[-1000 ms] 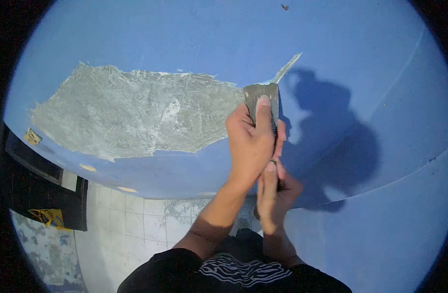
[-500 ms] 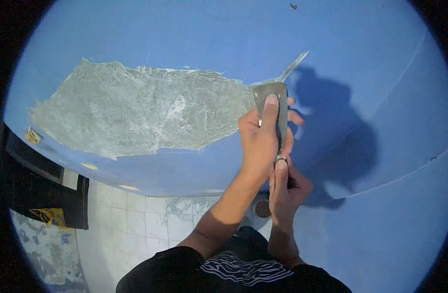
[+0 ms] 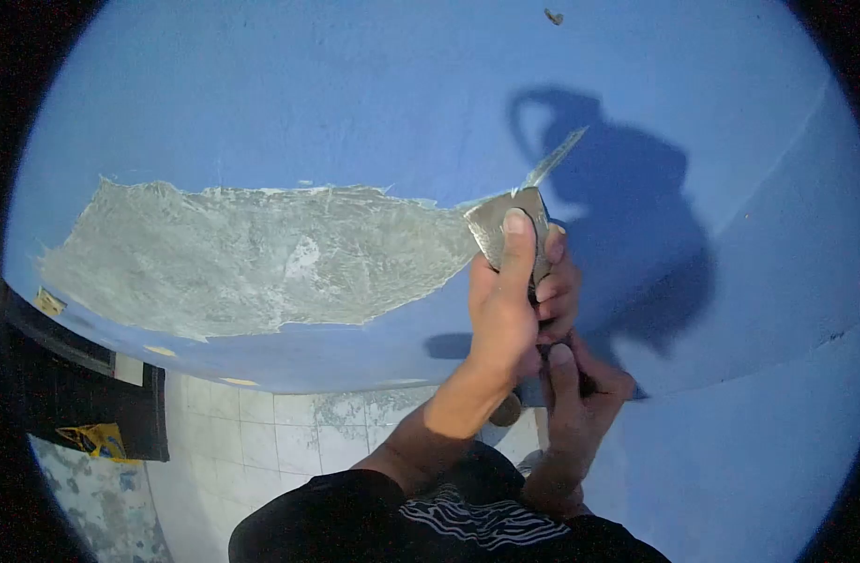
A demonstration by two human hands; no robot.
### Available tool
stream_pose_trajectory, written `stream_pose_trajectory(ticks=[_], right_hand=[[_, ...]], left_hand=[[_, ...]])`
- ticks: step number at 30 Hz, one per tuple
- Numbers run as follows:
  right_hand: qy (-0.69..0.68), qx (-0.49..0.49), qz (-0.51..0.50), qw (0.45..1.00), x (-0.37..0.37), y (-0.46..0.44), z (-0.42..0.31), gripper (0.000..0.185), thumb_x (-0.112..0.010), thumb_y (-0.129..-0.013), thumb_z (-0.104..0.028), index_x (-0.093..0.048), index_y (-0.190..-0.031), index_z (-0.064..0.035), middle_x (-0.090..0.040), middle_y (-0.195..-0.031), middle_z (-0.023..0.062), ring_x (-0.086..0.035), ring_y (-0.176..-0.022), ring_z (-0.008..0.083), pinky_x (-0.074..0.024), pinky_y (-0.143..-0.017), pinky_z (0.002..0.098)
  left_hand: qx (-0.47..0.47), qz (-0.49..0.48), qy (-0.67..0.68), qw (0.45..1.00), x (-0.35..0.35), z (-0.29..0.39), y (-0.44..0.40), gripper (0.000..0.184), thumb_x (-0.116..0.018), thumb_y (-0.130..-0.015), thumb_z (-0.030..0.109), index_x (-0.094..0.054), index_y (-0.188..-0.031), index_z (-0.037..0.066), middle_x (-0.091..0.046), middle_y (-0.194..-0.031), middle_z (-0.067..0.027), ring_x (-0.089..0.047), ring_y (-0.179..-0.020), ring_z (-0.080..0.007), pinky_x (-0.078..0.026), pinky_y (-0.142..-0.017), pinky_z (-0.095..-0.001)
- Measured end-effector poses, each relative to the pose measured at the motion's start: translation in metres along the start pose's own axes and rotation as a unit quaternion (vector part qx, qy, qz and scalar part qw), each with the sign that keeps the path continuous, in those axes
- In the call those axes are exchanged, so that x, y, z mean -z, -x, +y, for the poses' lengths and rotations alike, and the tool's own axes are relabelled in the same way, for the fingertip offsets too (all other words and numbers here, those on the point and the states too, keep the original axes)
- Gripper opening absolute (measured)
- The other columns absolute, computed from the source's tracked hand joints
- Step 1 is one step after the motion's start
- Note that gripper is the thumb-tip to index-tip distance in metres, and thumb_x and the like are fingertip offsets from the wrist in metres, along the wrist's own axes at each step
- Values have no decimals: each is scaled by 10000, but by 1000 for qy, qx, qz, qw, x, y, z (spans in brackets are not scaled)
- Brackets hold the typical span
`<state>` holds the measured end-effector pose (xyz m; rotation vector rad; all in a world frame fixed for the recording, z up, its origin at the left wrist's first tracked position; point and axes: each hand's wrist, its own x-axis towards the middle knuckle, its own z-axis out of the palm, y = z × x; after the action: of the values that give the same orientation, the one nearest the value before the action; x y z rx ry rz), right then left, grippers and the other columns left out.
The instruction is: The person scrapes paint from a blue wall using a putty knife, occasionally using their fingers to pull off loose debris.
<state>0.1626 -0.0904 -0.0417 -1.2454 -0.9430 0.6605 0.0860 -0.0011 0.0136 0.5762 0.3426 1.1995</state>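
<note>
Against the blue wall, I hold a scraper [image 3: 498, 221] with both hands. Its worn metal blade points upward and is slightly tilted, with its top edge at the right end of a bare grey patch [image 3: 233, 258]. My left hand [image 3: 510, 305] is closed around the upper part, thumb pressed flat along the blade and fingers curled behind it. Lower down, my right hand [image 3: 580, 399] grips the dark handle end, which is mostly hidden by the fingers. A thin scraped strip [image 3: 557, 158] runs up and right from the blade.
White floor tiles [image 3: 247, 436] lie below the wall. A dark piece of furniture [image 3: 102, 399] with a yellow bag [image 3: 97, 440] stands at lower left. A round brown object [image 3: 507, 410] sits beneath my arms. My shadow [image 3: 636, 235] falls on the wall.
The scraper has turned so its blade leans more to the left. My left fingers have curled in around it. The grey patch now appears lower and farther left as the view shifted.
</note>
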Motion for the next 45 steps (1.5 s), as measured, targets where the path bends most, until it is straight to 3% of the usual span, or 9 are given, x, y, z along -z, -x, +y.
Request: stream_pose_trajectory(ticks=[5,10,13,20,22,26,28,43,45], right_hand=[[85,74,-20,993,17,-10,-18,256,-685,-883,-94,-688,-1050,100,-608,-622,38,-517,-571,61,-414,-521,242],[110,153,-26,982,1,-1,6,282,-612,-933,-111,-681,-1100,104,-552,-618,-23,-448,-549,31,-315,-490,205],[29,46,-32,998,-4,9,14,239,-651,-888,-79,-673,-1039,105,-637,-701,75,-522,-657,70,-427,-591,245],[58,47,-35,997,3,-1,-19,239,-658,-882,-60,-682,-1059,98,-630,-676,72,-512,-639,66,-430,-606,243],[115,128,-34,984,7,-6,-23,265,-622,-917,-71,-681,-1122,86,-535,-588,-15,-432,-526,40,-291,-467,214],[150,158,-38,975,18,-9,-12,260,-621,-919,-65,-681,-1127,78,-527,-589,-22,-418,-521,36,-276,-455,218],[58,44,-41,996,12,-5,-9,247,-682,-880,-77,-691,-1074,76,-579,-634,21,-476,-598,37,-370,-525,219],[49,71,-16,996,-21,16,9,219,-643,-899,-69,-681,-1048,87,-628,-667,122,-520,-611,69,-433,-558,250],[109,130,-16,985,-21,15,9,222,-606,-950,-105,-697,-1055,69,-471,-597,-38,-400,-569,32,-293,-498,223]], left_hand=[[-27,-36,54,998,-8,-6,-2,452,-409,-1019,528,-467,-818,127,-326,-585,66,-252,-448,-46,-184,-355,-217],[-28,-24,35,999,5,-2,4,435,-411,-1029,496,-470,-845,107,-320,-597,56,-242,-453,-37,-177,-385,-212],[-28,-50,45,997,11,1,6,419,-410,-1037,473,-472,-845,106,-321,-601,54,-228,-445,-39,-174,-387,-213],[-39,-8,41,998,-6,2,6,402,-408,-1045,441,-472,-821,113,-338,-598,53,-244,-437,-41,-173,-376,-217],[-55,-16,54,997,-8,-1,5,393,-420,-1044,433,-468,-817,115,-350,-598,49,-251,-437,-42,-174,-373,-217],[-59,-8,89,994,-11,-3,3,370,-448,-1042,402,-467,-820,106,-358,-602,34,-255,-436,-43,-184,-366,-218],[-65,-6,57,996,-7,-1,2,363,-455,-1038,406,-475,-833,107,-345,-600,40,-247,-435,-45,-176,-361,-218],[-44,28,-17,999,12,13,13,393,-484,-1027,412,-499,-825,75,-371,-575,22,-266,-428,-43,-188,-370,-223],[-35,23,-4,999,12,13,14,391,-490,-1022,422,-519,-830,82,-363,-573,30,-255,-423,-43,-180,-364,-221]])
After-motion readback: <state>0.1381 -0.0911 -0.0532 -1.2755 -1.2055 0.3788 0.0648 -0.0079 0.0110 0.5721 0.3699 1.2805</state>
